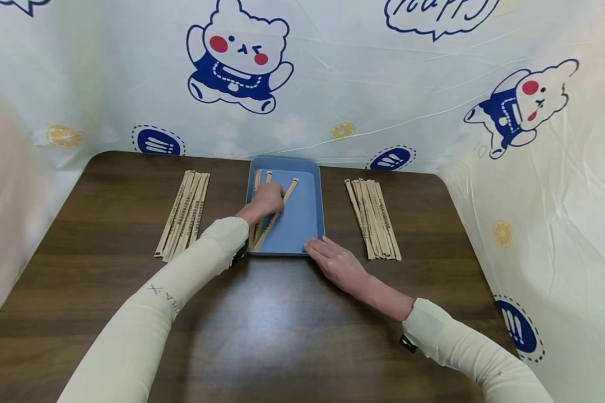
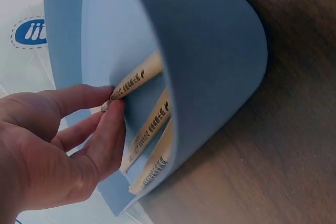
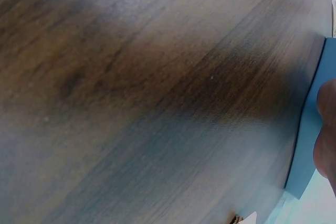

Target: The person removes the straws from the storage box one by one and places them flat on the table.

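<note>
A blue rectangular tray [image 1: 306,210] lies on the table. Inside it, my left hand [image 1: 268,200] pinches one slim paper-wrapped stick [image 2: 137,78] near its end, between thumb and fingertips. That stick slants across the tray's left part, its lower end by the near left corner. Two more wrapped sticks [image 2: 152,121], brown with dark print, lie along the left wall beside it. My right hand [image 1: 336,263] rests with fairly straight fingers at the tray's near right corner. In the right wrist view only a bit of the fingers [image 3: 327,129] shows, against the tray's outer wall.
Left of the tray lies a bundle of similar wrapped sticks [image 1: 184,215], partly behind my left sleeve [image 1: 181,285]. Another bundle [image 1: 373,218] lies to the right. A printed sheet [image 1: 312,84] hangs behind the wooden table [image 1: 262,330] and along its sides.
</note>
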{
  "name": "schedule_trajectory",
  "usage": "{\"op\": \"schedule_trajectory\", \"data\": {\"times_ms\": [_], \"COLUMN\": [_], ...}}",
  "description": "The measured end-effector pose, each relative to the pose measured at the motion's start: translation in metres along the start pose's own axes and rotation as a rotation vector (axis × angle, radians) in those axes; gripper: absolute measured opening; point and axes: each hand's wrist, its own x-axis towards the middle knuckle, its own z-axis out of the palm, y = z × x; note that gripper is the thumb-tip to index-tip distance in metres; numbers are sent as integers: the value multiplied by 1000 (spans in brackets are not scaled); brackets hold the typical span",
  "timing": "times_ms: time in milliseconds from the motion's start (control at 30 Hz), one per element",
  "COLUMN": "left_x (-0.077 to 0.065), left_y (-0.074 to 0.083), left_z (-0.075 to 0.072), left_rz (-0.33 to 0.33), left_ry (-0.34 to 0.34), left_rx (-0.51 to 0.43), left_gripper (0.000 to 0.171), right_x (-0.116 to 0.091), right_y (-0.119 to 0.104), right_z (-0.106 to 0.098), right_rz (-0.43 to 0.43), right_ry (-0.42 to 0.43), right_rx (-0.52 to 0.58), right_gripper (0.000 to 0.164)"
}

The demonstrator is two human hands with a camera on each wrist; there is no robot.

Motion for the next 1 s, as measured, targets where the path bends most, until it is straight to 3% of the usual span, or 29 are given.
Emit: {"op": "schedule_trajectory", "data": {"times_ms": [200, 267, 367, 567, 700, 800, 1000], "left_x": [4, 5, 4, -9, -21, -28, -46], "left_y": [-3, -6, -12, -31, -45, -59, -90], "left_z": [-10, -17, -29, -56, -74, -84, -93], "left_rz": [-76, -113, -168, -219, -289, -324, -326], "left_ry": [-35, -45, -53, -16, -7, 15, 61], "left_rx": [-116, -156, -238, -389, -507, -519, -387], "left_gripper": [13, 34, 49, 51, 49, 49, 48], "right_x": [0, 0, 0, -1, -1, -1, 0], "right_y": [0, 0, 0, 0, 0, 0, 0], "right_z": [2, 1, 1, 3, 3, 2, 1], "right_rz": [-4, 0, -2, -14, -10, -3, -1], "right_ry": [2, 1, 11, 25, 15, 2, -2], "right_rx": [5, 11, 16, 5, 7, 8, 14], "right_gripper": [36, 35, 32, 30, 30, 31, 31]}}
